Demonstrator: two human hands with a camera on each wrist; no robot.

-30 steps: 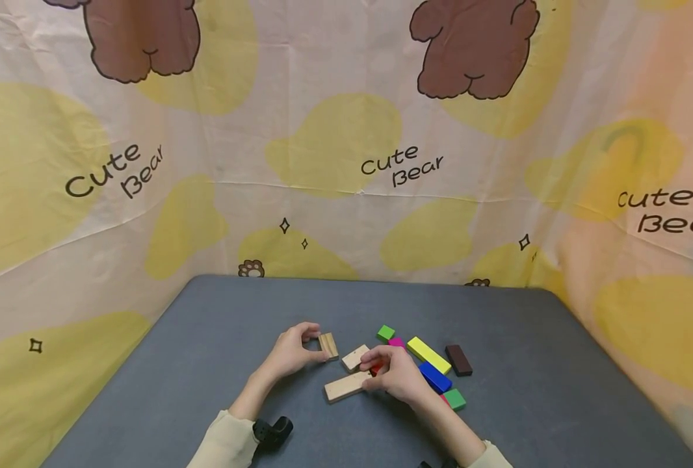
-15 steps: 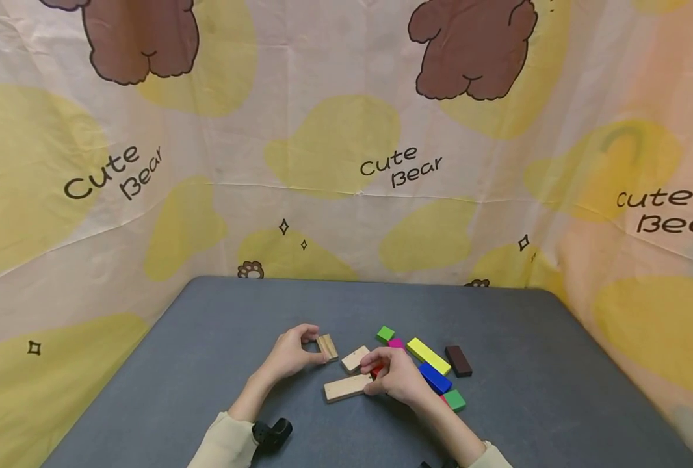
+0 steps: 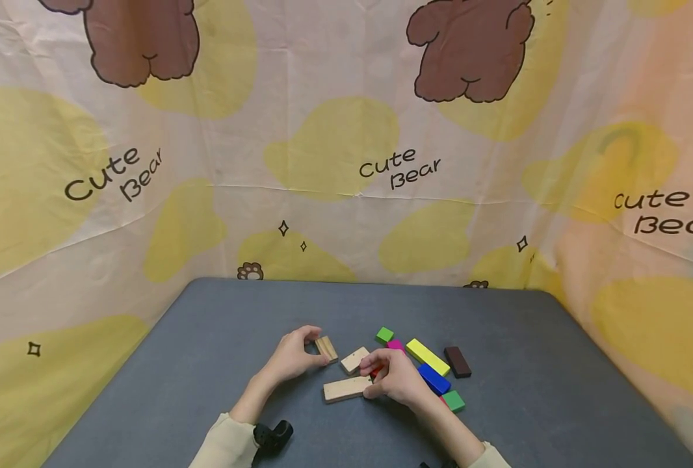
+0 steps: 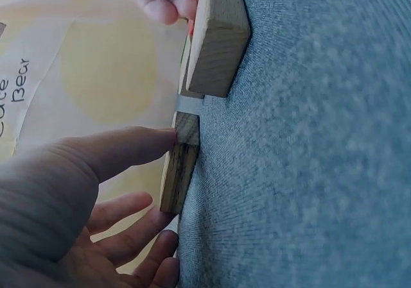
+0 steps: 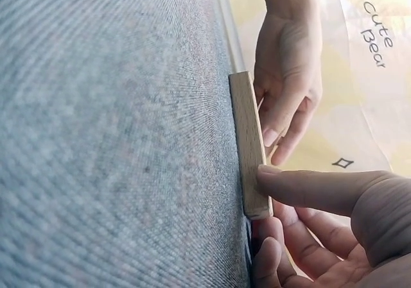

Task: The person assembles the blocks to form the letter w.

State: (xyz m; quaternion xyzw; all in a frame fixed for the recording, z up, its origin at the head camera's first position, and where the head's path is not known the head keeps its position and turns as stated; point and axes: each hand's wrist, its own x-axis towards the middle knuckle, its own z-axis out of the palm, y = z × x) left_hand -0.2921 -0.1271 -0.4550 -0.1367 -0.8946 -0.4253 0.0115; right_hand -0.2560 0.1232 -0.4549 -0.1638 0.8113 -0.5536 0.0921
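Red block (image 3: 375,373) mostly hidden behind right hand (image 3: 396,378); second red bit only a sliver beside blue block (image 3: 433,379). Right wrist cam (image 3: 447,464) cut off at bottom of head view. Left hand (image 3: 290,355) part-open, gripping striped block (image 3: 326,349) end to end, thumb and fingertip. Right hand pinches end of long block (image 3: 345,390), narrow gap. Both blocks on worktop (image 3: 247,309), short block (image 3: 354,359) near both. Bare wood, grain visible, square edges; worktop fabric ribbed, grey-blue.
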